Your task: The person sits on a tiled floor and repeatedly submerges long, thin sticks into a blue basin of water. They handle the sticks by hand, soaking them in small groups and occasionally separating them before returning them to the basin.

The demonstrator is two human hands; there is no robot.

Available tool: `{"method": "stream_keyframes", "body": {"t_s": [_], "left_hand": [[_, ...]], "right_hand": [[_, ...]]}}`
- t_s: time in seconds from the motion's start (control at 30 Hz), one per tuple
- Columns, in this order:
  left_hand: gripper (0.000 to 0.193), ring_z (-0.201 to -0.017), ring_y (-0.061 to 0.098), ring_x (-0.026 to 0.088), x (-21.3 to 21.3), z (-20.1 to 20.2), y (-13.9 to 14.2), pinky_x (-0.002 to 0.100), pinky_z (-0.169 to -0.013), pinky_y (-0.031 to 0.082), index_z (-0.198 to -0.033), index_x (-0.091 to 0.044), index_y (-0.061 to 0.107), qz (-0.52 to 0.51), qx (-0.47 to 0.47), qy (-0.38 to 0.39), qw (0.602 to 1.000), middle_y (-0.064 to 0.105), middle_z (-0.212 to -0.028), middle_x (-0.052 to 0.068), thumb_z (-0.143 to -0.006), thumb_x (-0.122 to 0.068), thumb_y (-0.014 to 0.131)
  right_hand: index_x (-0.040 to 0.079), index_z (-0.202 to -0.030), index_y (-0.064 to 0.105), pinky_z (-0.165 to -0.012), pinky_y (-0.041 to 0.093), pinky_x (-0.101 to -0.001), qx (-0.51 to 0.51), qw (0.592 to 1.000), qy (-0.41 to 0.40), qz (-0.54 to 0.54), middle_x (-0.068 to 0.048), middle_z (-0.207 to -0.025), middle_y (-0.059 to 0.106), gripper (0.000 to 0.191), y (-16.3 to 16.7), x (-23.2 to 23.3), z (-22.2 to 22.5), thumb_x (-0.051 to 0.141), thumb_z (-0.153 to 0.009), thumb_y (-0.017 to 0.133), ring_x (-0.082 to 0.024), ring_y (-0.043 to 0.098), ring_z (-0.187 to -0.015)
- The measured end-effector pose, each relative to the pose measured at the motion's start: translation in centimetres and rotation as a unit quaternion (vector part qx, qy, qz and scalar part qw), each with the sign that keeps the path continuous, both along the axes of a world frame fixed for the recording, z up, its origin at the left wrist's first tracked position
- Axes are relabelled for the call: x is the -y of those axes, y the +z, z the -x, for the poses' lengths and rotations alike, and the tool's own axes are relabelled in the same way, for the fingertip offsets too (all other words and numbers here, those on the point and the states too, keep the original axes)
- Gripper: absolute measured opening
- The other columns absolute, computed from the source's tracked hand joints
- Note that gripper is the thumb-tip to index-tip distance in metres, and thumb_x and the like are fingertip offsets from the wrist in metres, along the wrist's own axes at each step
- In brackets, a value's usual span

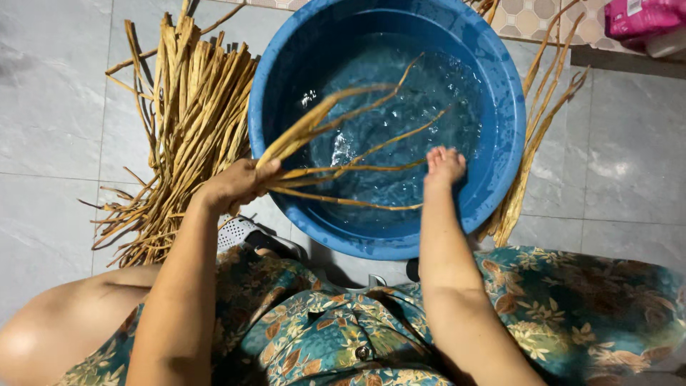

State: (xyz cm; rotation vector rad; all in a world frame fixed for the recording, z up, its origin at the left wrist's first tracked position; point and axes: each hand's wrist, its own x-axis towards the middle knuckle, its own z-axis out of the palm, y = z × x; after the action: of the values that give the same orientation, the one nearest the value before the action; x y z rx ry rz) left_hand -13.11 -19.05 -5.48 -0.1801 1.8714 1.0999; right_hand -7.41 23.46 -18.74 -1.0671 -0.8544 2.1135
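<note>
A big blue basin (500, 86) of rippling water stands on the floor in front of me. My left hand (236, 184) grips the ends of several long tan dried stalks (343, 168), which fan out over the water, some tips dipping in. My right hand (444, 166) is over the near right part of the basin with its fingers bunched downward at the water, next to the stalk tips; whether it pinches one I cannot tell.
A large pile of the same dried stalks (187, 107) lies on the grey tiled floor left of the basin. A smaller bundle (532, 143) leans along the basin's right side. A pink package (639, 18) sits at top right. My floral-patterned lap (400, 322) fills the bottom.
</note>
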Motion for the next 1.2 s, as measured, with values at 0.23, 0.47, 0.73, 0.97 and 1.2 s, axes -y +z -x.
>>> {"method": "stream_keyframes", "body": {"t_s": [0.23, 0.47, 0.73, 0.97, 1.2], "left_hand": [[0.056, -0.045, 0.046, 0.012, -4.8, -1.1, -2.3, 0.028, -0.039, 0.034, -0.112, -0.014, 0.076, -0.022, 0.004, -0.003, 1.0, 0.056, -0.06, 0.003, -0.095, -0.061, 0.051], [0.043, -0.041, 0.043, 0.011, -6.1, -3.1, -3.9, 0.028, -0.037, 0.031, -0.092, -0.001, 0.073, -0.027, -0.031, 0.005, 0.999, 0.052, -0.056, 0.002, -0.095, -0.044, 0.069], [0.039, -0.043, 0.039, 0.009, 0.2, -0.7, 0.7, 0.027, -0.039, 0.03, -0.086, -0.006, 0.07, -0.003, 0.008, 0.018, 1.0, 0.05, -0.059, -0.001, -0.09, -0.045, 0.072], [0.051, -0.043, 0.036, 0.009, -2.0, -0.8, -0.9, 0.026, -0.039, 0.028, -0.099, -0.01, 0.076, -0.023, 0.023, 0.058, 0.998, 0.05, -0.059, -0.002, -0.093, -0.058, 0.058], [0.047, -0.046, 0.048, 0.014, -6.7, -2.3, -4.6, 0.03, -0.041, 0.036, -0.101, -0.007, 0.077, -0.049, 0.001, 0.0, 0.999, 0.056, -0.062, 0.004, -0.092, -0.05, 0.061]], "right_hand": [[0.002, -0.099, 0.07, -0.036, 0.041, -0.0297, 0.105, 0.905, 0.412, -0.021, -0.01, -0.071, 0.064, 0.031, 4.5, 14.4, 2.6, 0.033, -0.099, 0.064, -0.014, 0.049, -0.041], [0.013, -0.094, 0.064, -0.035, 0.026, -0.0245, 0.103, 0.869, 0.478, 0.073, -0.001, -0.066, 0.051, 0.018, 2.4, 17.6, 1.9, 0.03, -0.092, 0.069, -0.007, 0.036, -0.041], [0.014, -0.089, 0.061, -0.038, 0.032, -0.0251, 0.117, 0.952, 0.132, 0.248, -0.001, -0.069, 0.055, 0.008, -1.7, 2.2, 0.2, 0.014, -0.097, 0.063, -0.011, 0.046, -0.044], [0.004, -0.108, 0.061, -0.053, 0.054, -0.033, 0.06, 0.992, 0.082, -0.076, -0.016, -0.085, 0.071, 0.019, 1.0, 5.5, 2.6, 0.021, -0.099, 0.06, -0.023, 0.067, -0.062], [0.006, -0.101, 0.064, -0.044, 0.04, -0.0251, 0.036, 0.839, 0.52, 0.157, -0.007, -0.079, 0.061, 0.012, 5.2, 17.6, 2.7, 0.017, -0.104, 0.064, -0.012, 0.056, -0.056]]}}
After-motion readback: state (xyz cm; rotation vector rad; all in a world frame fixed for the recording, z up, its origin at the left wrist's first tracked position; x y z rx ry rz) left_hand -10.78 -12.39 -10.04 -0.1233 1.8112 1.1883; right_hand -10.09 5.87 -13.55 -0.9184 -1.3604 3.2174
